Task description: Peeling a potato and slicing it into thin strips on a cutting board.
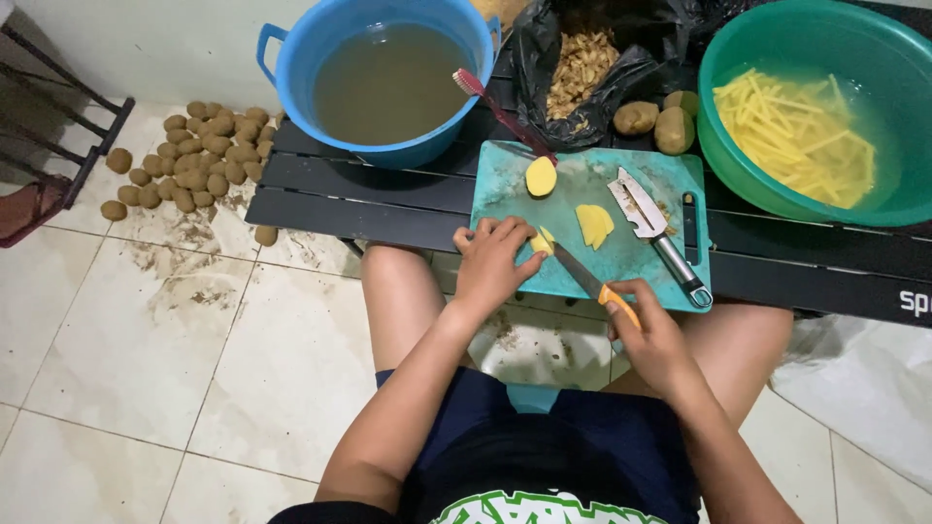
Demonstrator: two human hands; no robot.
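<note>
Right hand (pixel 652 335): one, nearest the body, at the near right edge of the cutting board (pixel 670 194). Fingers clenched round the orange handle of a small knife (pixel 594 286); the blade runs up and to the left, its tip toward the potato piece (pixel 542 242).

Left hand (pixel 490 264): one, at the near left edge of the board. Fingers curled down on the potato piece, pinning it to the board. The piece lies just right of those fingertips and just left of the blade, so it sits between the two hands, with the left hand touching it and the right hand reaching it only through the knife.

Cutting board: one, teal, on the dark slatted worktop (pixel 320 189).

Potato slices (pixel 594 224): one small stack, mid-board, just right of the held piece; the count in the stack cannot be told.

Potato half (pixel 541 177): one, at the far left of the board, cut face up.

Second knife (pixel 652 231): one, steel-handled, lying idle along the right side of the board, long axis near to far.

Whole potatoes (pixel 655 123): three, beyond the board.

Black bag (pixel 582 58) of peelings: one.

Blue tub (pixel 388 78) of murky water: one, far left, with a red toothbrush (pixel 495 109) leaning on its rim.

Green basin (pixel 820 107) of cut potato sticks in water: one, far right.

Potato heap (pixel 194 155) on the floor: dozens, far left.
</note>
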